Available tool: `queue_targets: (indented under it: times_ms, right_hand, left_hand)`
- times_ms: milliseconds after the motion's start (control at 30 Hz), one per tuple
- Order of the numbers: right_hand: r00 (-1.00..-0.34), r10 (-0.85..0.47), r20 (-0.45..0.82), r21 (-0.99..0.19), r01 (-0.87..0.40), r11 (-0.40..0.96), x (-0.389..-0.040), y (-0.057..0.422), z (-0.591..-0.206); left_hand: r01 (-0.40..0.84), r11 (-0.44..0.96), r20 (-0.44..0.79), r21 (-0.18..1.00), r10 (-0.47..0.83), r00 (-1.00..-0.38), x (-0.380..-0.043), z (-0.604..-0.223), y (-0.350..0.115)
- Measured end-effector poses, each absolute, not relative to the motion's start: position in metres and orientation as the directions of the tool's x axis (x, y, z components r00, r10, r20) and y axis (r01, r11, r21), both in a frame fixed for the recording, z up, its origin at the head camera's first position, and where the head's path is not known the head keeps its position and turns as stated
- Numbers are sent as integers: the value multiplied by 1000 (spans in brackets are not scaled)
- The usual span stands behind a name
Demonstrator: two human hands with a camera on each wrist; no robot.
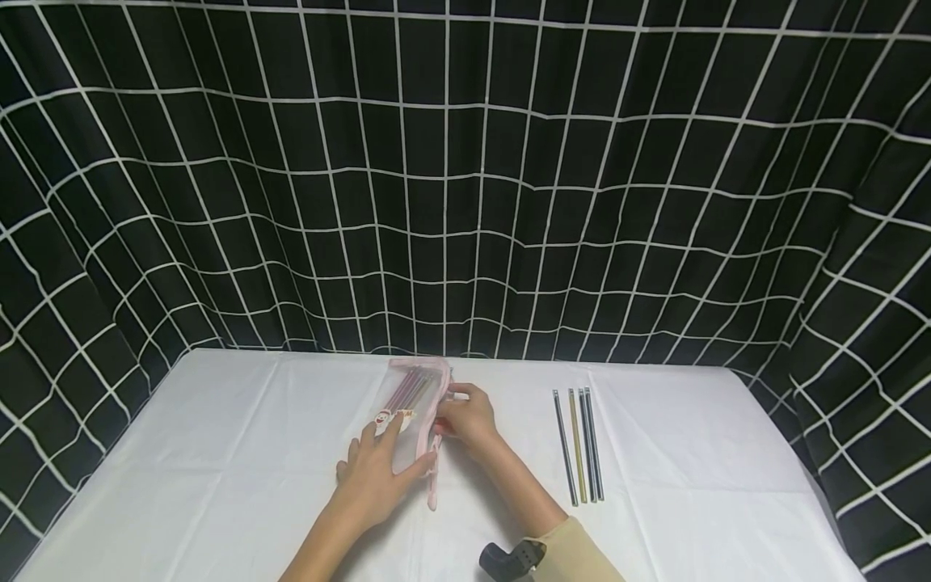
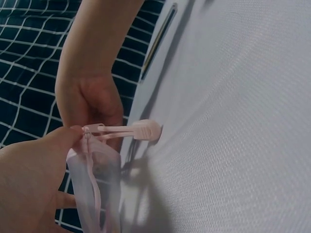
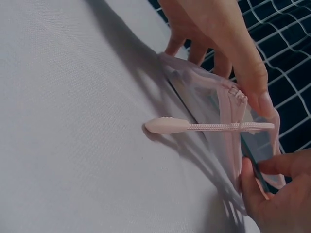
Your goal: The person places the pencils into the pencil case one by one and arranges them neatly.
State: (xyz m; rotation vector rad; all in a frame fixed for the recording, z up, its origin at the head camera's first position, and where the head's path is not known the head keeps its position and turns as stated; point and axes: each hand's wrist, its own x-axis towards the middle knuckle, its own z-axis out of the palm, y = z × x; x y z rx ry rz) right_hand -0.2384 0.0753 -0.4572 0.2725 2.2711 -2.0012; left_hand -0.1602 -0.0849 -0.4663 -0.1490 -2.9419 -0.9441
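Note:
A see-through pouch [image 1: 402,436] with pink edging and a zip lies at the middle of the table, with several pencils [image 1: 413,388] inside. My left hand [image 1: 372,477] holds its near end, fingers spread over one side and thumb at the zip's end. From there a pink zip pull [image 3: 167,125] hangs over the cloth. At the unzipped side, my right hand [image 1: 469,416] pinches a dark pencil [image 3: 251,156] between thumb and forefinger. That pencil lies along the opening, partly hidden by the pouch and fingers.
Several loose pencils, dark ones and a gold one [image 1: 578,444], lie side by side to the right. White cloth [image 1: 691,453] covers the table. A black curtain with white grid lines [image 1: 465,202] hangs behind and at both sides.

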Motion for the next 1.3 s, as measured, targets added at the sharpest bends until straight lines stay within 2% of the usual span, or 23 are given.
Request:
queue_targets:
  times_ms: [433,733,1300]
  right_hand:
    - [-979,27,-200,-972,202,120,-238,78,-460]
    - [-989,-34,-144,-988,142,65,-230,91,-458]
    - [-994,-24,-104,-995,103,17,-217,119,-449]
  left_hand:
    - [109,813,81,572,76,-994,-161,-468,-85]
    - [107,811,79,575,75,-994,-160,-467,-85]
    - [114,804,80,583,83,-993,-161,-467,-84]
